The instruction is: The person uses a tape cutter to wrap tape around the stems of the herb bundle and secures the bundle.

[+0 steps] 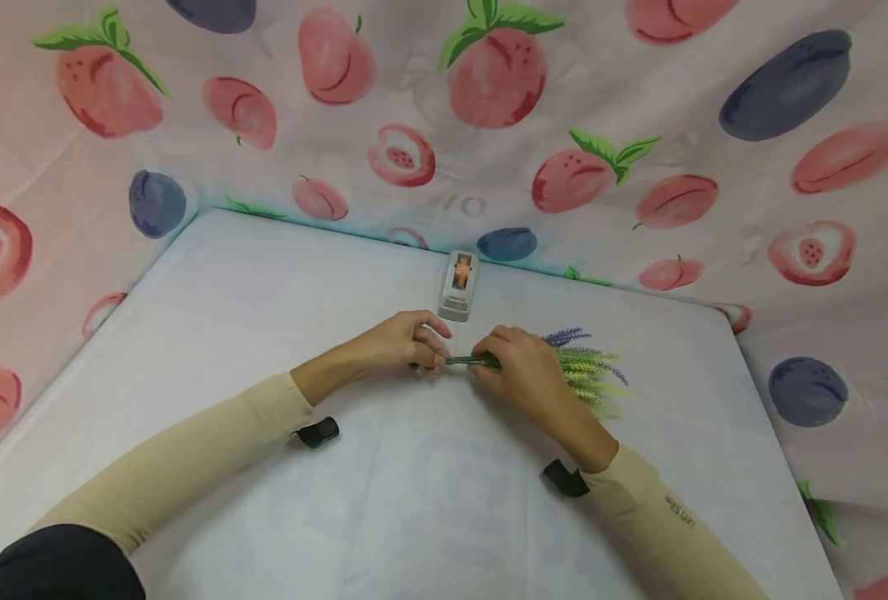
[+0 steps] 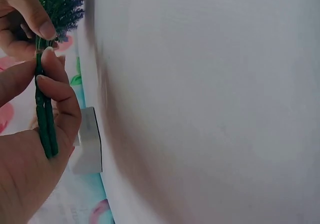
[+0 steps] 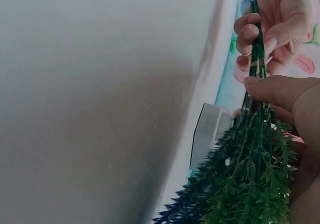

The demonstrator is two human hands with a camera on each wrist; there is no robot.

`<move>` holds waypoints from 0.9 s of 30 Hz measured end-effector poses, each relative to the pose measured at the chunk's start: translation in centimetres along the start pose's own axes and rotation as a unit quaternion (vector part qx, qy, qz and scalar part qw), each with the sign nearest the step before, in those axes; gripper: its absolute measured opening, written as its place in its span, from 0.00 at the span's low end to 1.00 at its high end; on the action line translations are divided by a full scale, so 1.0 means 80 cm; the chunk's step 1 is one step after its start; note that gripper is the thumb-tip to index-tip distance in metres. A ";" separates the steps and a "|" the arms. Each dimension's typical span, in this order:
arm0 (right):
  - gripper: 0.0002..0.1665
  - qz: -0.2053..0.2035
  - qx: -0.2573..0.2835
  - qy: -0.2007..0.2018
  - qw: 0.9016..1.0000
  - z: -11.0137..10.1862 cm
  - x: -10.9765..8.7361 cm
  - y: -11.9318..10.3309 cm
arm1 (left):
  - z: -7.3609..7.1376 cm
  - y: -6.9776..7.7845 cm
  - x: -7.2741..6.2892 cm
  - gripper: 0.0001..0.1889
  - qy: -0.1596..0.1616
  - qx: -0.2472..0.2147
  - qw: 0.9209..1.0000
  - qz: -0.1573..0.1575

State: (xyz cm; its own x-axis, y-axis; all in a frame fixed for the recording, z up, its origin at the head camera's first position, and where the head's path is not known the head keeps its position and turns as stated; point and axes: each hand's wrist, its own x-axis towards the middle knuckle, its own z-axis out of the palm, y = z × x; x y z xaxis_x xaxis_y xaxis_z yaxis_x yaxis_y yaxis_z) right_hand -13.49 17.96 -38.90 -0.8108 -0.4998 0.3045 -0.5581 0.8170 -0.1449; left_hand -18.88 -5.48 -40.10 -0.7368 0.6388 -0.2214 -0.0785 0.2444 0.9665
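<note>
A bunch of artificial lavender [image 1: 590,367], with purple and yellow-green sprigs, is held above the white table. My right hand [image 1: 522,367] grips its stems just below the sprigs, which fan out to the right. My left hand [image 1: 414,343] pinches the lower stems [image 2: 46,119] between thumb and fingers, and their ends lie against the palm. In the right wrist view a pale, shiny band [image 3: 255,63] crosses the stems between the two hands. A grey tape dispenser [image 1: 457,287] with an orange core stands just beyond the hands.
The white table [image 1: 384,500] spreads around the hands. Behind it and at both sides hangs a pink cloth [image 1: 264,175] printed with fruit. Black straps [image 1: 316,432] show at both wrists.
</note>
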 end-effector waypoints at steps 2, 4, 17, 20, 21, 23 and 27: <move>0.10 0.009 0.005 -0.014 1.000 0.000 0.001 0.001 | -0.001 -0.002 0.001 0.21 0.001 0.005 1.000 0.012; 0.09 0.014 0.006 -0.027 1.000 -0.001 0.003 0.001 | -0.002 -0.003 0.001 0.20 0.001 0.014 1.000 0.021; 0.12 -0.042 -0.049 -0.053 0.996 0.003 0.014 0.001 | -0.005 -0.006 0.004 0.11 0.020 0.086 0.995 0.042; 0.15 -0.037 -0.044 -0.058 0.997 0.005 0.017 0.001 | -0.007 -0.005 0.005 0.10 0.017 0.099 0.994 0.053; 0.14 -0.036 -0.043 -0.062 0.997 0.006 0.017 0.002 | -0.007 -0.005 0.005 0.09 0.016 0.106 0.993 0.055; 0.12 -0.037 -0.039 -0.067 0.996 0.006 0.019 0.003 | -0.009 -0.005 0.005 0.08 0.014 0.119 0.991 0.056; 0.08 -0.041 -0.035 -0.071 0.996 0.003 0.020 0.005 | -0.010 -0.005 0.005 0.06 0.002 0.132 0.990 0.051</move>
State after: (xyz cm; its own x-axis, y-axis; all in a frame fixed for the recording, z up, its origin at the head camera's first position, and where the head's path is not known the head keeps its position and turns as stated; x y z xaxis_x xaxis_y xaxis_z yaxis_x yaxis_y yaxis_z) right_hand -15.09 17.43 -38.69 -0.7824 -0.5977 0.1750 -0.6141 0.7872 -0.0569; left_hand -19.64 -5.91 -40.50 -0.7345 0.6673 -0.1230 0.1748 0.3612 0.9159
